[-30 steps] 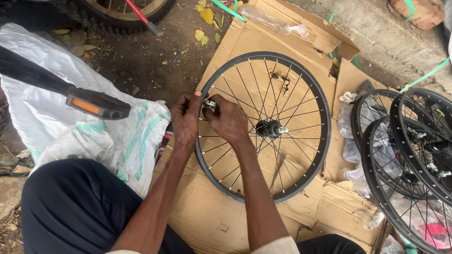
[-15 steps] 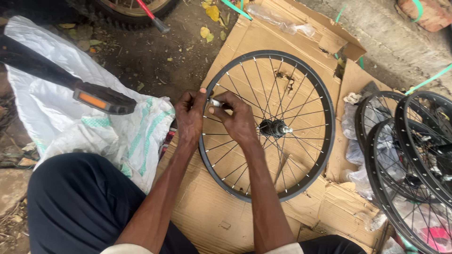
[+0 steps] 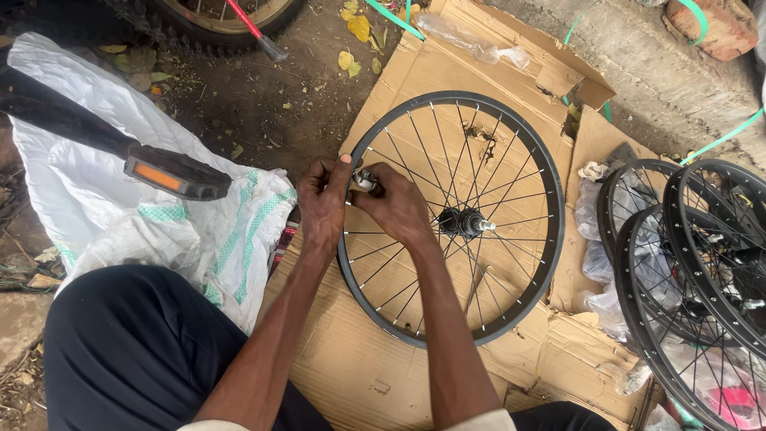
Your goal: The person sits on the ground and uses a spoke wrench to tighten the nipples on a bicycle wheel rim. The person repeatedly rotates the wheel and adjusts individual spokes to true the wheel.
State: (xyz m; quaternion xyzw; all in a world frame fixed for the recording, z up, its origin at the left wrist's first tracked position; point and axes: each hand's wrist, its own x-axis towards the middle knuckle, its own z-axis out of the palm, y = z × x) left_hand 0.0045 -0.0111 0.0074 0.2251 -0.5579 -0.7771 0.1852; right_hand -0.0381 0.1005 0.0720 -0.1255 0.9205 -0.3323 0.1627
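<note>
Since the earlier frames, both hands had kept to the same stretch of rim while the view drew slightly nearer; the wheel itself lay unmoved. The black spoked bicycle wheel (image 3: 452,219), with thin silver wire spokes and a metal hub (image 3: 463,223) at its centre, lay flat on flattened brown cardboard sheets (image 3: 375,351) spread over the bare ground. The left hand (image 3: 327,203) curled over the rim at the wheel's left edge, fingers closed around it and thumb raised against the rim's inner face. The right hand (image 3: 396,207) rested inside the rim, just beside the left, its fingers pressed together in a pinch on a small silver metal tool (image 3: 365,181) set against the rim. To the left, a white woven plastic sack with green stripes (image 3: 159,231) lay crumpled, and a black bicycle pedal with an orange reflector (image 3: 177,177) hung over it. At the right, more black spoked wheels (image 3: 702,263) lay stacked and overlapping, beside crumpled clear plastic wrapping (image 3: 598,255).
</note>
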